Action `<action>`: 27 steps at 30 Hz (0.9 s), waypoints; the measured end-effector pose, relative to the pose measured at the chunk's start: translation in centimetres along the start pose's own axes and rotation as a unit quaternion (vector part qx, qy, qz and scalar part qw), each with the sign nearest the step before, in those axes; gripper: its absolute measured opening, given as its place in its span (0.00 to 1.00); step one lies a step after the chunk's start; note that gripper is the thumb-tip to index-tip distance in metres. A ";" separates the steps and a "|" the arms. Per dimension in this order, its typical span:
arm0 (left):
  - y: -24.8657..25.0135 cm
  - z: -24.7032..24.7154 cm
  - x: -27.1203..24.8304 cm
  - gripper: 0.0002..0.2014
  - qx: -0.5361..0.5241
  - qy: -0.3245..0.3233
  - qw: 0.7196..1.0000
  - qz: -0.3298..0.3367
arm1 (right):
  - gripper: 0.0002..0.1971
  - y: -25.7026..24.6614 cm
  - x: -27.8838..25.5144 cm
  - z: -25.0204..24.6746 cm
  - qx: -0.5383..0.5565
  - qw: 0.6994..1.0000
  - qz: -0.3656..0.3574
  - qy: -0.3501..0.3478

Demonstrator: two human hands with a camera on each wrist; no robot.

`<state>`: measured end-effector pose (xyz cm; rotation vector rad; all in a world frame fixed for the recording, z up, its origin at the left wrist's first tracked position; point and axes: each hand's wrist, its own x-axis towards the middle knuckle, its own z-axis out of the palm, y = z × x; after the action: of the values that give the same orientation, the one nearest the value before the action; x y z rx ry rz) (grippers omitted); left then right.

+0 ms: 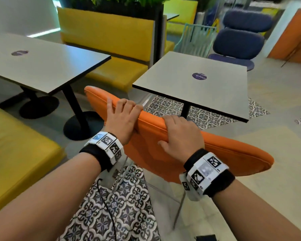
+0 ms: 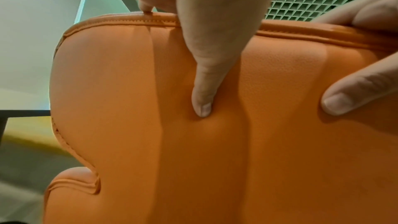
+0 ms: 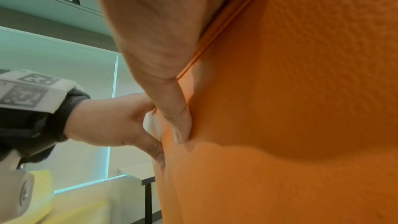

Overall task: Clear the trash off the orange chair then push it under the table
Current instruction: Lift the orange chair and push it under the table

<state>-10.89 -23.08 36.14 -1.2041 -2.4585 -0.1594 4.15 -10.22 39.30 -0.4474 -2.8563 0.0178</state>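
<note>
Two hands are gripping the top edge of the orange chair in a café seating area. The left hand is curling its fingers over the stitched rim, its thumb pressing into the near face of the backrest, as the left wrist view shows. The right hand is clamping the same rim just beside it, fingers hooked over the far side and thumb dimpling the padding on the near side.

The backrest's long axis is running from upper left to lower right across the head view, and the chair is facing the nearer counter, whose front corner is lying just beyond the hands. The seat is hidden behind the backrest, so whether any trash is lying on it cannot be told.

Two pale counters are showing: the nearer one on a single dark post, bearing one round purple sticker, and a second counter to the left, also carrying one sticker. Yellow benches are lining the far side, with a planter of green leaves standing above them. Two blue cushioned chairs are standing at the upper right. One marker-tagged band is wrapping each wrist, and patterned floor tiles are spreading below the arms.
</note>
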 end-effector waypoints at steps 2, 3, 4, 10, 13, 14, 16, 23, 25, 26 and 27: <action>0.2 1.0 2.4 0.29 0.002 0.002 1.000 0.001 | 0.35 1.6 1.9 0.4 0.004 1.000 -0.002 -0.005; 0.4 1.5 3.6 0.29 0.002 0.002 1.000 0.001 | 0.34 2.4 2.9 0.6 0.005 1.000 -0.003 -0.008; 0.5 1.9 4.8 0.29 0.000 0.000 1.000 -0.002 | 0.34 3.3 3.9 0.8 0.006 1.000 -0.003 -0.011; 2.1 4.1 10.5 0.29 -0.005 -0.019 1.000 -0.007 | 0.34 8.1 8.1 1.6 -0.009 1.000 0.001 -0.020; 2.8 4.8 13.0 0.29 -0.018 -0.030 0.999 -0.007 | 0.35 10.1 10.1 1.9 -0.009 1.000 0.013 -0.021; 2.9 5.1 13.7 0.29 -0.021 -0.031 0.999 -0.006 | 0.35 10.7 10.7 2.0 -0.014 0.999 0.017 -0.025; 3.2 5.9 15.3 0.28 -0.027 -0.026 0.999 -0.002 | 0.36 11.8 11.9 2.3 -0.021 0.999 0.022 -0.031; 3.3 7.8 20.5 0.27 -0.042 -0.039 0.998 0.016 | 0.37 14.2 16.0 3.0 -0.032 0.997 0.057 -0.033; 3.1 8.1 21.5 0.28 -0.043 -0.045 0.998 0.021 | 0.37 14.6 17.0 3.2 -0.033 0.997 0.063 -0.031; 3.1 8.2 21.9 0.28 -0.043 -0.052 0.997 0.023 | 0.37 14.7 17.4 3.3 -0.033 0.997 0.067 -0.032; 3.0 8.3 22.4 0.29 -0.042 -0.056 0.997 0.025 | 0.37 14.9 17.7 3.3 -0.033 0.996 0.070 -0.033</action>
<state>-23.38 -2.52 37.20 -1.3420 -2.5371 -0.1897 -8.53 9.45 39.64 -0.6711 -2.8903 -0.0380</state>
